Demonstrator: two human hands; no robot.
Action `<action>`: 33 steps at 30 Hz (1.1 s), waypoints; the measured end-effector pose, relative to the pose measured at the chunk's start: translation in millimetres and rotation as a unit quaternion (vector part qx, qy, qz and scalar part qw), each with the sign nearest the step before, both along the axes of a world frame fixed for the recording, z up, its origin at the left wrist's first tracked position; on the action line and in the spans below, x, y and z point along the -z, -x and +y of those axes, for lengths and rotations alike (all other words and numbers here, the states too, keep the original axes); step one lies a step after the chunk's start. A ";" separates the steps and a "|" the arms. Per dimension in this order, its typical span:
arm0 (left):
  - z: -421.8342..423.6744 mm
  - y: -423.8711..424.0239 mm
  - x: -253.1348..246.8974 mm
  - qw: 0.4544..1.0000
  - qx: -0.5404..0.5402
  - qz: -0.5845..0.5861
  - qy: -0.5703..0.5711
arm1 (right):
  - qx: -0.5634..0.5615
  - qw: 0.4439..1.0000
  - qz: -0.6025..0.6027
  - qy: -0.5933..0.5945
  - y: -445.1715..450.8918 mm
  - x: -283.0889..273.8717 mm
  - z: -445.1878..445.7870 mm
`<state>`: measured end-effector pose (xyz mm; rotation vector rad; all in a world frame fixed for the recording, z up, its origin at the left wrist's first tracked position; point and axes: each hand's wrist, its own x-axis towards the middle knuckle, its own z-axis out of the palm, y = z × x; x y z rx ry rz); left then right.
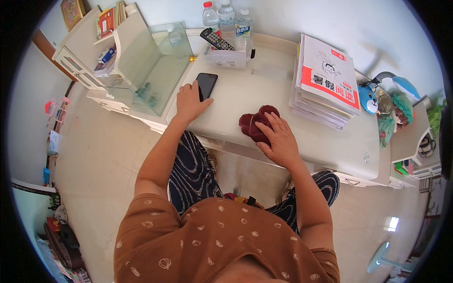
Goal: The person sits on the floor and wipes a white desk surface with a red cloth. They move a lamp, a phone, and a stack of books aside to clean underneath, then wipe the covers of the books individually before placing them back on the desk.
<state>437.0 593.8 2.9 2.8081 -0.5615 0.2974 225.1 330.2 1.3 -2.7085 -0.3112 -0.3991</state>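
My left hand lies at the lower left corner of a black smartphone on the white desk. Its fingers run along the phone's left edge and its thumb points across the near end; whether it grips the phone is unclear. My right hand rests over a dark red folded cloth with a scalloped edge. The fingertips press on top of the cloth and the thumb sits at its near side. Part of the cloth is hidden under the palm.
Left stands a glass tank. Behind the phone, a plastic box holds a remote control and bottles. To the right are a tall stack of workbooks, a blue lamp and a doll. The desk's front edge runs above my knees.
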 end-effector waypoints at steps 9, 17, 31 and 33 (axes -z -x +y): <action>1.0 -71.2 25.9 0.996 0.081 -0.009 0.024 | 0.006 1.000 -0.008 0.000 2.1 1.7 1.6; 3.6 -89.4 -7.8 0.994 0.077 0.071 -0.043 | 0.007 1.000 0.000 0.005 3.5 1.8 1.1; -3.1 -61.2 -46.5 0.989 0.099 -0.065 -0.092 | 0.002 1.000 -0.002 0.002 1.9 5.3 -1.3; -7.8 -64.7 -67.2 0.977 0.134 -0.151 -0.065 | 0.004 1.000 -0.007 0.005 1.4 4.8 -1.4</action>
